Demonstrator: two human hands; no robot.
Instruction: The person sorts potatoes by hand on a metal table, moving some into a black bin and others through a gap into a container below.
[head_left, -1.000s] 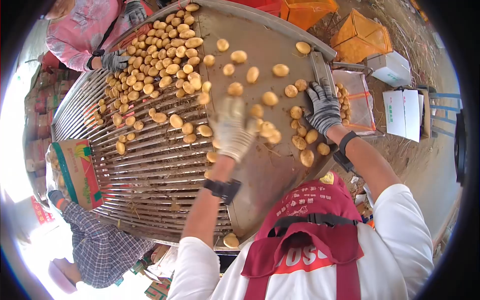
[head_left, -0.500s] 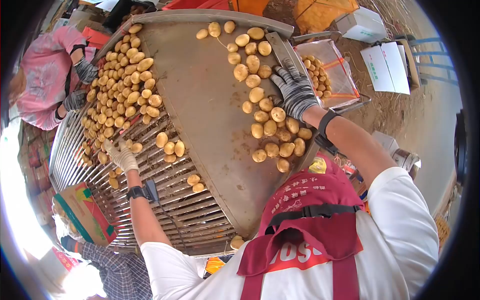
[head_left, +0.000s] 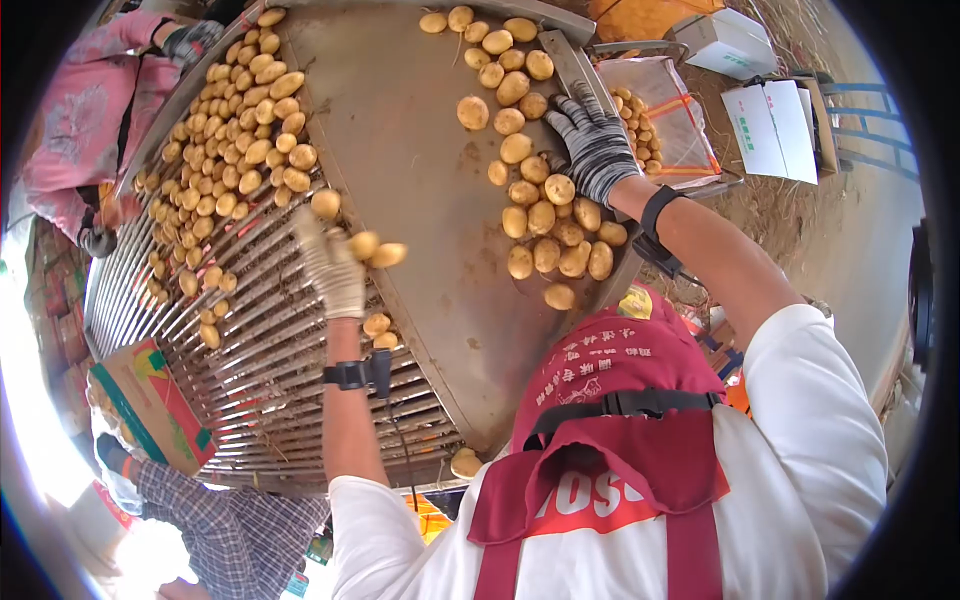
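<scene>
My left hand (head_left: pixel 333 268), in a cream glove, is over the slatted rack (head_left: pixel 330 420) near its border with the metal sheet. Motion smears its fingers, and a few potatoes (head_left: pixel 376 250) are right beside it, also blurred. My right hand (head_left: pixel 597 150), in a grey striped glove, lies with fingers apart along the raised right edge of the metal sheet (head_left: pixel 400 130). Next to it, a loose band of yellow potatoes (head_left: pixel 541 218) covers the sheet's right side. A large heap of potatoes (head_left: pixel 235 130) spreads over the rack's far left.
Beyond the right edge hangs a mesh bag (head_left: pixel 680 120) with potatoes in it. White cartons (head_left: pixel 770 130) stand farther right. A person in pink (head_left: pixel 80 130) is at the left side; a plaid sleeve (head_left: pixel 215 520) shows below a printed carton (head_left: pixel 155 405).
My left hand has moved right from the heap toward the metal sheet, and the small potato group beside it has shifted right. My right hand stays nearly in place. The person in pink has moved their hands apart.
</scene>
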